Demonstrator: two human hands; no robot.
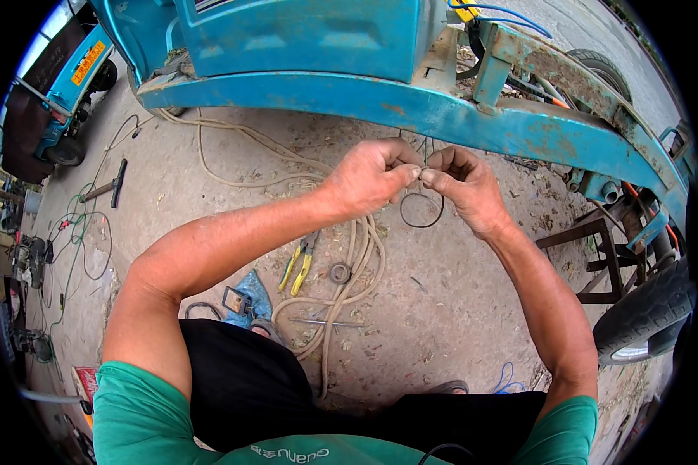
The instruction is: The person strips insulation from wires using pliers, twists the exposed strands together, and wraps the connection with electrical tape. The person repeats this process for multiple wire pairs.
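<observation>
**A:** what're the hands doing?

**B:** left hand (pixel 371 177) and right hand (pixel 461 182) are both curled tight, fingertips pinching a thin black wire loop (pixel 422 209) between them. It hangs just below the rusty blue metal vehicle frame (pixel 411 108), above the concrete ground (pixel 442 294).

**A:** any containers?

**B:** can't see any, just yellow-handled pliers (pixel 298 266) lying near the cream cable (pixel 357 263).

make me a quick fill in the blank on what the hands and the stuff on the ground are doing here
1. Both hands, left hand and right hand, pinch a thin dark ____ that hangs in a loop.
2. The pliers on the ground have ____ handles.
3. The vehicle frame above the hands is painted ____.
4. The hammer lies to the person's ____.

Missing words: wire; yellow; blue; left
</observation>
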